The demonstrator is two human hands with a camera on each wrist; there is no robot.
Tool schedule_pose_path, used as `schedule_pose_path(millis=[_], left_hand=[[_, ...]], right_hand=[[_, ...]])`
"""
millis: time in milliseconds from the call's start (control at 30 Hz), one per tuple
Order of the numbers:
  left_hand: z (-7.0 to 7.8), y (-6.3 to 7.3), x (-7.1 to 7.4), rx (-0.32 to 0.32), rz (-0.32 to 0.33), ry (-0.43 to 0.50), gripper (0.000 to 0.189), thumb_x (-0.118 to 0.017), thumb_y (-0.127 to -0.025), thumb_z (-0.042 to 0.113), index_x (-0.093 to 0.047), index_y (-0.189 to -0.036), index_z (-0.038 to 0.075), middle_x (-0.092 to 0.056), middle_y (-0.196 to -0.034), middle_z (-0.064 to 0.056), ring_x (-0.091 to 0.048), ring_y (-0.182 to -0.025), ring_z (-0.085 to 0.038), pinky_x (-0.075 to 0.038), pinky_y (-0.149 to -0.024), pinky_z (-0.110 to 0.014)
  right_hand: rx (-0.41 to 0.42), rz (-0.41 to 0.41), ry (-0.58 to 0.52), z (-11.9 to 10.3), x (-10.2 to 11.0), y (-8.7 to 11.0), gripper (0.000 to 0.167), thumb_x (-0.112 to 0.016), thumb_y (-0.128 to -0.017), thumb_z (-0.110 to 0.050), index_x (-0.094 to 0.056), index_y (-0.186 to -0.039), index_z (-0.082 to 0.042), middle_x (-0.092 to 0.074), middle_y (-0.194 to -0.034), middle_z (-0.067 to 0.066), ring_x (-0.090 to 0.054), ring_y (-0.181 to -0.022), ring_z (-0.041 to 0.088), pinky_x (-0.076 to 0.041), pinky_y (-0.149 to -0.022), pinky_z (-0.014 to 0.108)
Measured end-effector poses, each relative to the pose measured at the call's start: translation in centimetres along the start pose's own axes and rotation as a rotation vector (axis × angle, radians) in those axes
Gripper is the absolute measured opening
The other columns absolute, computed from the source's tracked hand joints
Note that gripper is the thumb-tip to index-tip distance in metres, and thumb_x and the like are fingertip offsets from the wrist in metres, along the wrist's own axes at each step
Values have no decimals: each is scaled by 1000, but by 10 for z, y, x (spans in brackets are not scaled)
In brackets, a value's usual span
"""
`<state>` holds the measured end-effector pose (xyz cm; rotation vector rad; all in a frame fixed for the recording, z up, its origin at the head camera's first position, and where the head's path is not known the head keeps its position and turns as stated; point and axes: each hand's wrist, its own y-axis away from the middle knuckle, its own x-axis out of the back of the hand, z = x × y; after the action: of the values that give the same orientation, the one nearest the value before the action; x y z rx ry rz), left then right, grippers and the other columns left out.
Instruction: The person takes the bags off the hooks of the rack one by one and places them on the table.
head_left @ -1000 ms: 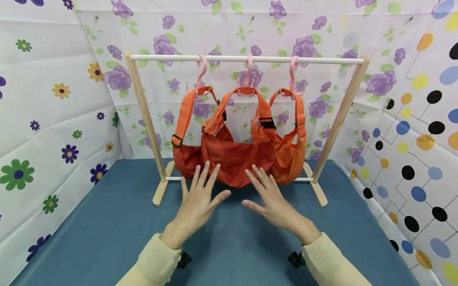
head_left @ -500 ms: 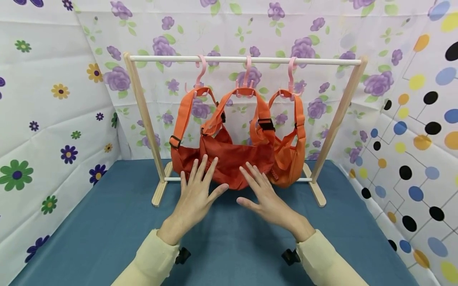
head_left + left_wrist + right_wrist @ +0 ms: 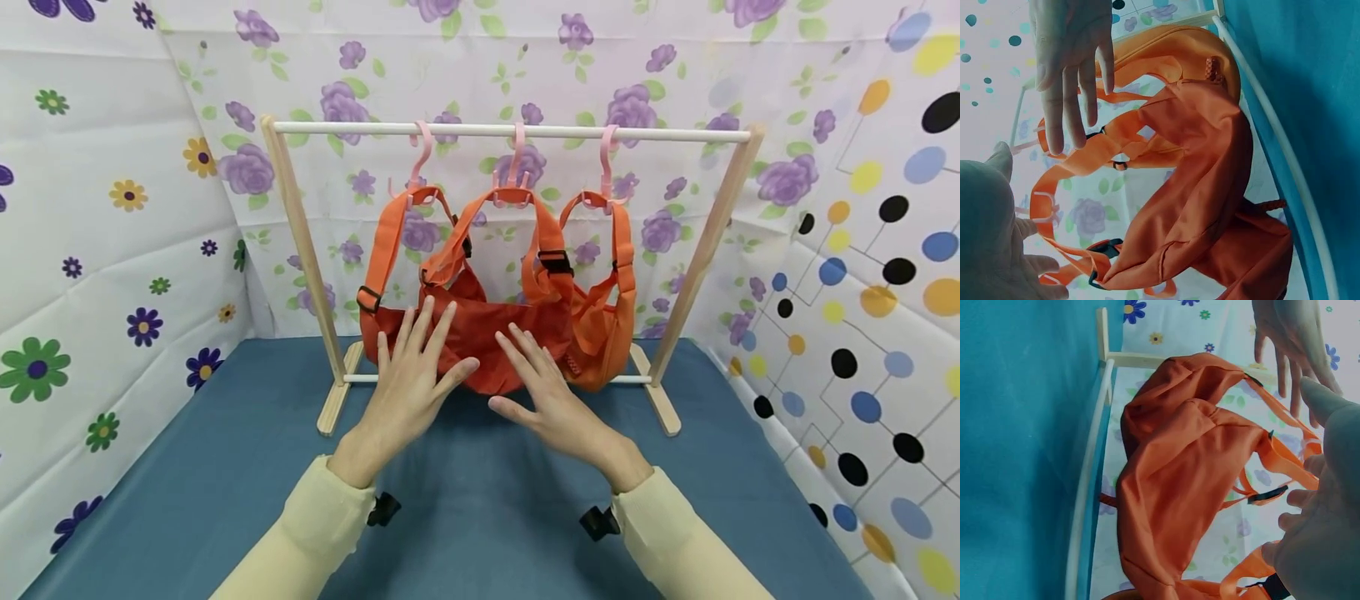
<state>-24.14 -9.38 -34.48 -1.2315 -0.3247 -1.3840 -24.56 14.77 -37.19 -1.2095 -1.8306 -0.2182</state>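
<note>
Before a wooden rack (image 3: 702, 267), left hand (image 3: 403, 385) and right hand (image 3: 553, 402) are hovering with grips released

Near the far edge of a blue surface (image 3: 480, 508), the rack is standing on two wooden feet (image 3: 339, 400), and its white top rail (image 3: 330, 127) is spanning from post to post. Three pink hangers (image 3: 517, 154) are hooking over that rail, each carrying one bag by its bright orange strap. A red-orange left-end bag (image 3: 393, 320) is hanging nearest the rack's left end. At the rail's centre, a red-orange middle bag (image 3: 495, 321) is hanging forward and overlapping both neighbours; a black buckle (image 3: 556, 262) is sitting on its strap. Nearest the rack's right end, a paler orange right-end bag (image 3: 603, 346) is hanging, and a braided pull (image 3: 1212, 69) is dangling from it.

The left hand is holding its fingers straight and apart in front of the left-end bag and the middle bag. The right hand is also stretching its fingers straight, in front of the middle bag's lower part. Both thumbs are pointing inward, well apart. Whether any fingertip is touching cloth, I cannot tell.

From the surface's near edge, pale yellow sleeves (image 3: 322, 517) are reaching in, and a small black block (image 3: 383, 509) is showing beside each cuff. Beyond the surface's far edge, a sheet with purple flowers (image 3: 285, 87) is hanging behind everything.
</note>
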Motion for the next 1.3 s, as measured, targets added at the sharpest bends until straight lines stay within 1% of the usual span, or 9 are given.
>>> schedule_pose_path(millis=[67,267,500,600,733,900,1100,1167,1300], left_hand=[[0,-3,3,-2,6,-11,84,-50,-102,64,-15,-169,26,-6,-175,-10,1,-160,-35,2,-118,-74],[0,-9,9,-6,4,-12,85,-45,-102,68,-12,-169,27,-4,-175,-9,2,-160,-35,2,-118,-74],[-1,-16,21,-77,99,39,79,-45,-104,65,-21,-168,26,-12,-174,-11,-7,-160,-36,-3,-119,-73],[-2,-19,26,-85,107,42,79,-42,-104,67,-19,-168,27,-13,-174,-11,-7,-160,-36,-4,-119,-73],[-4,-22,31,-82,103,25,80,-42,-104,67,-16,-169,27,-10,-174,-10,-5,-160,-35,-5,-119,-73],[-6,-29,38,-101,104,1,81,-42,-104,66,-17,-169,24,-10,-174,-11,-6,-160,-36,-5,-119,-74],[-6,-43,55,-111,111,-13,80,-44,-105,64,-18,-169,23,-7,-175,-10,-5,-160,-38,0,-120,-71],[-6,-48,61,-103,126,-18,79,-46,-105,62,-18,-169,24,-7,-175,-9,-4,-160,-37,1,-121,-70],[-9,-57,70,-79,154,-16,80,-43,-105,65,-16,-169,25,-8,-174,-11,-5,-160,-38,0,-120,-71]], right_hand=[[-9,1,-8,-2,2,-3,84,-60,-103,-51,-8,-168,-38,3,-174,-13,10,-160,19,-7,-122,68],[-2,-2,-12,-4,8,-8,84,-59,-103,-52,-9,-168,-36,3,-174,-12,7,-161,26,-16,-119,71],[39,10,-49,-11,20,-16,86,-63,-104,-44,-8,-169,-33,2,-175,-5,0,-160,22,-23,-120,65],[54,18,-55,-14,26,-19,86,-64,-104,-42,-9,-169,-32,2,-175,-6,-3,-160,22,-26,-119,64],[62,16,-57,-17,31,-22,86,-63,-104,-45,-8,-169,-34,4,-173,-13,-4,-160,21,-27,-120,63],[67,4,-70,-24,35,-27,85,-62,-104,-45,-6,-167,-40,5,-173,-16,-7,-160,20,-27,-120,63],[93,-2,-98,-32,42,-38,83,-59,-104,-49,-7,-168,-39,3,-173,-14,-9,-159,20,-24,-121,62],[100,-11,-125,-36,43,-42,83,-58,-104,-54,-8,-168,-38,1,-173,-12,-9,-159,18,-22,-122,61],[119,-29,-168,-45,49,-49,84,-54,-101,-64,-9,-168,-37,-3,-174,-7,-8,-159,15,-19,-123,61]])
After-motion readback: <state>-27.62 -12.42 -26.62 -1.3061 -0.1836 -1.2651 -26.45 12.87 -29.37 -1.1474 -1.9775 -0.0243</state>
